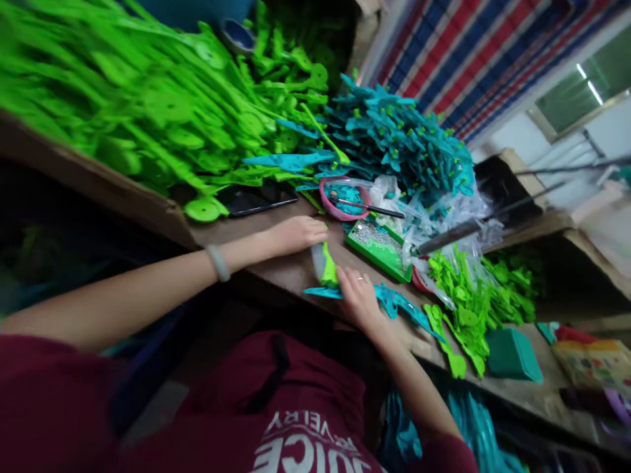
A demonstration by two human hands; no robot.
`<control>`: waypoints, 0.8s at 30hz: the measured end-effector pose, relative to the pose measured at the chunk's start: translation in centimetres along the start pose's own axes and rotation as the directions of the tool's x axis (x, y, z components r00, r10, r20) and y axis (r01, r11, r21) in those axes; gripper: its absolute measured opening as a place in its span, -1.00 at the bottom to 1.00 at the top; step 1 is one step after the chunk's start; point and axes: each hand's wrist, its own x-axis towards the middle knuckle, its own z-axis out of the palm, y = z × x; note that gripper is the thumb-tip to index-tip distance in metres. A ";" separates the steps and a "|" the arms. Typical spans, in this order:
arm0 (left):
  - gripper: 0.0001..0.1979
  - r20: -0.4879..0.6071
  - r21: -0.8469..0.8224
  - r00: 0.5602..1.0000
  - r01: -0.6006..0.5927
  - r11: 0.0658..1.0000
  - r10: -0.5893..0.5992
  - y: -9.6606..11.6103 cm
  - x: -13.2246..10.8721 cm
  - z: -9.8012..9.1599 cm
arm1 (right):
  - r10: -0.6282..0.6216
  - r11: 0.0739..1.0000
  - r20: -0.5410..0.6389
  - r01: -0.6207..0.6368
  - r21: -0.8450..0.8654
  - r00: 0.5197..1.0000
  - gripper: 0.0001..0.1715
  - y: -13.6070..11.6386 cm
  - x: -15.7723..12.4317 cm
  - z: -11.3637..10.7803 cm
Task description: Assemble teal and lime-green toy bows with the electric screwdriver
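Observation:
My left hand (300, 235) is closed at the upper end of a lime-green plastic part (329, 268), which has a pale, blurred strip along its side. Against the lower end of that part, my right hand (359, 297) has its fingers curled over a long blue curved plastic piece (394, 301). The blue piece lies along the table's front edge and sticks out on both sides of the right hand. My fingers hide where the green and blue parts meet. Just beyond the right hand is a green tray (379, 253) of small silvery bits.
A large heap of lime-green parts (167, 112) fills the back left, and a blue heap (399, 138) stands behind. A pink bowl (342, 213) with a dark-handled tool (379, 209) across it, a black phone (259, 198), more green parts (468, 295) and a green box (513, 356) line the table.

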 end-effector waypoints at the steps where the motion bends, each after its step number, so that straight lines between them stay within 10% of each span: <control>1: -0.79 0.036 0.005 0.999 -0.028 1.000 0.028 0.0 -0.7 -0.2 | -0.017 0.998 0.063 0.021 -0.056 0.998 -0.51 -0.8 0.2 0.8; 7: -0.63 -0.021 0.111 0.998 -0.056 0.992 0.059 5.6 -2.2 -1.8 | -0.023 0.999 0.064 0.021 0.030 0.998 -0.10 -1.8 0.1 0.8; 11: -0.61 -0.106 -0.033 0.992 -0.076 0.997 0.072 12.9 -1.2 0.3 | 0.240 0.952 -0.235 -0.181 0.246 0.942 -0.33 -1.5 -8.4 0.0; 12: -0.61 -0.081 -0.049 0.993 -0.088 0.995 0.084 14.2 -0.9 1.3 | 0.495 0.850 -0.333 -0.369 0.375 0.803 -0.39 -1.7 -11.4 0.1; 13: -0.60 -0.039 -0.048 0.996 -0.088 0.995 0.086 15.1 -0.6 2.5 | 0.797 0.604 -0.378 -0.600 0.525 0.471 -0.39 -2.0 -14.4 0.2; 15: -0.56 0.067 -0.014 0.996 -0.063 0.998 0.064 15.6 -0.1 4.7 | 0.933 0.304 -0.347 -0.735 0.606 0.099 -0.46 -2.8 -19.5 0.8; 16: -0.54 0.118 0.001 0.992 -0.054 0.999 0.054 15.3 0.0 5.5 | 0.951 0.175 -0.307 -0.751 0.636 -0.039 -0.51 -3.2 -21.3 1.2; 18: -0.49 0.195 0.009 0.979 -0.057 0.998 0.054 14.1 -0.2 6.2 | 0.971 0.007 -0.179 -0.737 0.676 -0.155 -0.56 -3.9 -22.7 2.5; 20: -0.41 0.239 -0.019 0.967 -0.086 0.996 0.088 12.6 -0.9 5.9 | 0.988 -0.123 0.025 -0.683 0.720 -0.152 -0.50 -4.5 -22.1 3.9; 24: -0.32 0.241 -0.068 0.964 -0.104 0.992 0.117 10.2 -2.9 4.7 | 0.909 -0.328 0.415 -0.551 0.767 0.037 -0.51 -4.4 -21.6 4.0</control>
